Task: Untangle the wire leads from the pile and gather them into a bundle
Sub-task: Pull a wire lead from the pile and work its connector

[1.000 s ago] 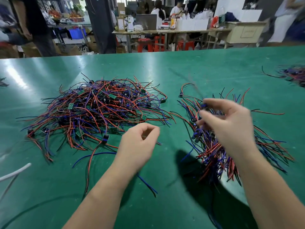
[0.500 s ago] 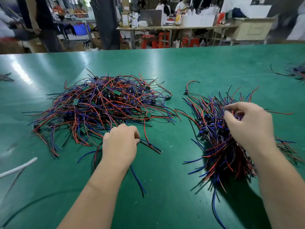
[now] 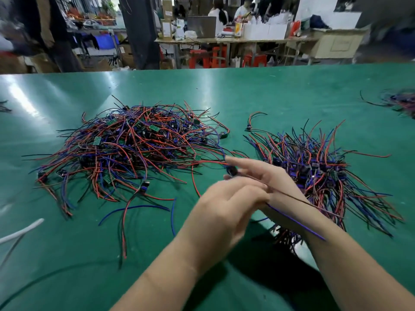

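Note:
A big tangled pile of red, blue and black wire leads with small green boards lies on the left of the green table. To its right lies a gathered bundle of leads fanned outward. Between them my two hands meet. My right hand pinches one wire lead at its small black part. That lead's black and blue wires trail back over my right wrist. My left hand is curled against my right hand, closed on the same lead's wires. A red wire runs from my fingertips back toward the pile.
A single loose lead lies behind the bundle. Another heap of leads sits at the far right edge. A white cable crosses the near left corner. Beyond the table's far edge are people, benches and red stools.
My left hand left the pile's edge and moved right, bringing a lead. My right hand came off the bundle and moved left to meet it.

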Demonstrator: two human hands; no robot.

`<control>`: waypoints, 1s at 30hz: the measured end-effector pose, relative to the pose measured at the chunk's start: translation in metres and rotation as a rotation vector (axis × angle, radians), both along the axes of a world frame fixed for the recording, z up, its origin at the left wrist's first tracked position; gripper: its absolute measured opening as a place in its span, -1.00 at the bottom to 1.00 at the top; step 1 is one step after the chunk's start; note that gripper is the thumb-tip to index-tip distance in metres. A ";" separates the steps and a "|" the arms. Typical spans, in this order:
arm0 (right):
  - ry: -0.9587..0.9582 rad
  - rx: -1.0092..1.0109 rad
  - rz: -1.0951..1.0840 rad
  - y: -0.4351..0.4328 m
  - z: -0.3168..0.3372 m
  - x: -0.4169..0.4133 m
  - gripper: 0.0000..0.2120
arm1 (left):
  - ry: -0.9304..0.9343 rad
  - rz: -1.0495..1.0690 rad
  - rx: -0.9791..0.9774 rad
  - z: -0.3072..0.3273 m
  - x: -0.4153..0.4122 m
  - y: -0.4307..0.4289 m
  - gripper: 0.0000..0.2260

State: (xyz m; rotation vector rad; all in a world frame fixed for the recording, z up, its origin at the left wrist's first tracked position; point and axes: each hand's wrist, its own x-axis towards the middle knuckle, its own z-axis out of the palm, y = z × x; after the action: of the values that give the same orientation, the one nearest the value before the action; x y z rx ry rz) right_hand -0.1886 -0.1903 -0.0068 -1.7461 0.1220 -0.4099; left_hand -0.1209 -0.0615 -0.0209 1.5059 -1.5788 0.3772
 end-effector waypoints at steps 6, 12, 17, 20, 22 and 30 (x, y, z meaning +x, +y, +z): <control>-0.109 0.232 -0.157 0.001 0.002 0.000 -0.79 | 0.061 0.085 -0.127 0.004 -0.001 0.000 -0.78; -0.098 0.568 -0.230 -0.006 0.006 0.001 -0.78 | 0.580 0.271 0.130 0.008 0.016 0.003 -0.82; -0.036 0.655 -0.147 -0.006 0.007 0.000 -0.84 | 1.152 -0.029 0.348 0.017 0.014 0.005 -0.80; -0.065 0.685 -0.129 -0.009 0.009 -0.002 -0.82 | 1.447 -0.208 0.611 0.018 0.015 0.009 -0.78; -0.106 0.740 -0.103 -0.012 0.011 -0.003 -0.81 | 1.601 -0.284 0.608 0.019 0.019 0.010 -0.77; -0.253 0.887 -0.125 -0.028 0.019 -0.010 -0.67 | 2.011 -0.405 0.389 0.030 0.050 0.023 -0.62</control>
State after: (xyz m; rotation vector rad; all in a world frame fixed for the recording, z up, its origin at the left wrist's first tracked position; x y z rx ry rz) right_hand -0.1990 -0.2186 0.0117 -0.8097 0.1955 -0.5564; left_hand -0.0708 -0.0386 0.0093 0.8917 -0.1678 -1.3618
